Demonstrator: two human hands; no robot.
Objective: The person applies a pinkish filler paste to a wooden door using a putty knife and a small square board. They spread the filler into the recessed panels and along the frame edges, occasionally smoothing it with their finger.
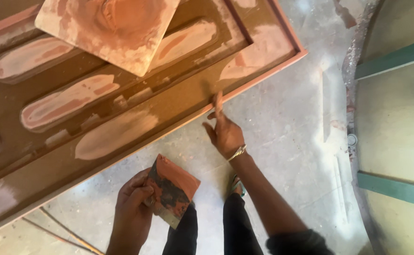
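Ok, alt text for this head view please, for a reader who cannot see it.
Seen from above, a person's right hand touches a fingertip to the edge of a brown panelled door lying flat and patched with pinkish filler, while the left hand holds a flat scraper smeared with reddish putty. A putty-coated square board rests on the door; the concrete floor lies below.

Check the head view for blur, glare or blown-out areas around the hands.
Head view: soft overall, the right hand slightly smeared at its fingertips on the door panel; left hand and its putty-smeared scraper read sharper; pale floor near washed out; no hard shadows or glare.
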